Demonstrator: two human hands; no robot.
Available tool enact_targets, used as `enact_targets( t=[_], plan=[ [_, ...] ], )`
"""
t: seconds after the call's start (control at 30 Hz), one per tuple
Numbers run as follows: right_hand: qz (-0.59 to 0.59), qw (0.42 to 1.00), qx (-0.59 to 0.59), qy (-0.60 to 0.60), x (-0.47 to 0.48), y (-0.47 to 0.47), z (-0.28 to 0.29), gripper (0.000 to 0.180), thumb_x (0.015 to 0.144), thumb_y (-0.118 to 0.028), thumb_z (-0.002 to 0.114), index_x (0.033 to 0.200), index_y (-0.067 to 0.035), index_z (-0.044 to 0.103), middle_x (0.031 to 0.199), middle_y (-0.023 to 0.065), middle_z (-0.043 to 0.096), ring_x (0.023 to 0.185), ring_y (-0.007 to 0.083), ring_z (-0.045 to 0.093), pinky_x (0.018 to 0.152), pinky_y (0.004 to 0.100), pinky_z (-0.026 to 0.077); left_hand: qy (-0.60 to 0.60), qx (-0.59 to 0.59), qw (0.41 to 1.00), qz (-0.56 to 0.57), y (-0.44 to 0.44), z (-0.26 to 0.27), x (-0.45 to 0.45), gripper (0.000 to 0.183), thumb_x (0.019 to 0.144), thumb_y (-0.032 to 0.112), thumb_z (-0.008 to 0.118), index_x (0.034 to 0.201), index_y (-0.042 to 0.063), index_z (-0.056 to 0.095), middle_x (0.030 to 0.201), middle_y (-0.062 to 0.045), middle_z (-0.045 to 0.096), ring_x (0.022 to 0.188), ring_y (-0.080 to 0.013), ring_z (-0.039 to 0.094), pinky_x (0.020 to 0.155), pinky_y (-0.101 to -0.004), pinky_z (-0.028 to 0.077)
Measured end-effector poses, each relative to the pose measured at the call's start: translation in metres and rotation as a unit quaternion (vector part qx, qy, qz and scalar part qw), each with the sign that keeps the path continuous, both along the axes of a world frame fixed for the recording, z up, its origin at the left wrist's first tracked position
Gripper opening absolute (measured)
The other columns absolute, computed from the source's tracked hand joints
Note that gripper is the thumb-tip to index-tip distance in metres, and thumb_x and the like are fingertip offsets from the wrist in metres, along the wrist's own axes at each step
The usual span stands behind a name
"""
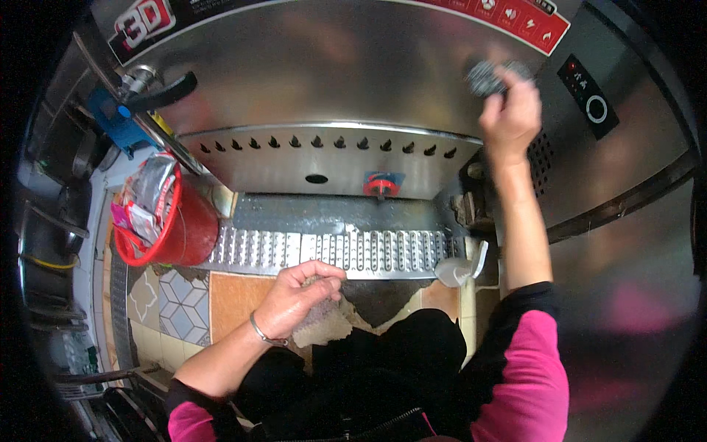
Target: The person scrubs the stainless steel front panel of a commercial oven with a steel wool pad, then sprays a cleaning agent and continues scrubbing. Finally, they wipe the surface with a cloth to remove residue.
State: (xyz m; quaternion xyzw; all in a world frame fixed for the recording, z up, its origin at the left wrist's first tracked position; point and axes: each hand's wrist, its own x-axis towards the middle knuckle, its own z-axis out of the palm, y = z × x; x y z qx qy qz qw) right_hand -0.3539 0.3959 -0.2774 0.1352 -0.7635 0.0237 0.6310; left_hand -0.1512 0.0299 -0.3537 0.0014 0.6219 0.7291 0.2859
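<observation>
My right hand [511, 119] is raised and slightly blurred, with a grey metallic scouring pad [486, 77] in its fingers. The pad is at the upper right of a stainless steel appliance panel [331, 77], below a red and black printed strip. My left hand [304, 298] hangs lower, over the floor before me, fingers curled and thumb near the index finger. A greyish, rough patch [323, 329] shows beneath it; whether the hand holds anything cannot be made out. A metal bracelet [264, 333] circles the left wrist.
A red bucket [196, 232] full of plastic packaging stands at left, beneath a black-handled lever [165, 95]. Below the panel are a red valve knob [381, 185] and a perforated metal floor strip [364, 254]. A whitish plastic scoop-like object [454, 272] lies right. A steel cabinet [624, 182] flanks the right arm.
</observation>
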Motion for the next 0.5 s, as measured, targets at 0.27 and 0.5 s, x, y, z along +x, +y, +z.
enact_targets(
  t=[0.27, 0.5],
  plan=[
    [0.070, 0.941, -0.284, -0.171, 0.035, 0.006, -0.101, 0.028, 0.082, 0.000, 0.059, 0.110, -0.004, 0.063, 0.107, 0.0153, 0.068, 0.099, 0.0344, 0.066, 0.088, 0.0408, 0.053, 0.018, -0.042, 0.999, -0.014, 0.001, 0.012, 0.015, 0.018, 0.098, 0.009, 0.063, 0.113, 0.000, 0.067, 0.095, -0.002, 0.067, 0.087, -0.0105, 0.062, 0.082, -0.0264, 0.050],
    [0.024, 0.972, -0.181, -0.150, 0.020, -0.008, -0.185, 0.026, 0.074, 0.001, 0.058, 0.100, -0.003, 0.060, 0.094, 0.0154, 0.062, 0.089, 0.0373, 0.063, 0.080, 0.0445, 0.053, 0.021, -0.031, 0.999, -0.019, 0.009, 0.020, 0.017, 0.019, 0.098, 0.006, 0.061, 0.114, -0.003, 0.065, 0.093, -0.002, 0.065, 0.087, -0.0102, 0.061, 0.083, -0.0265, 0.051]
  ],
)
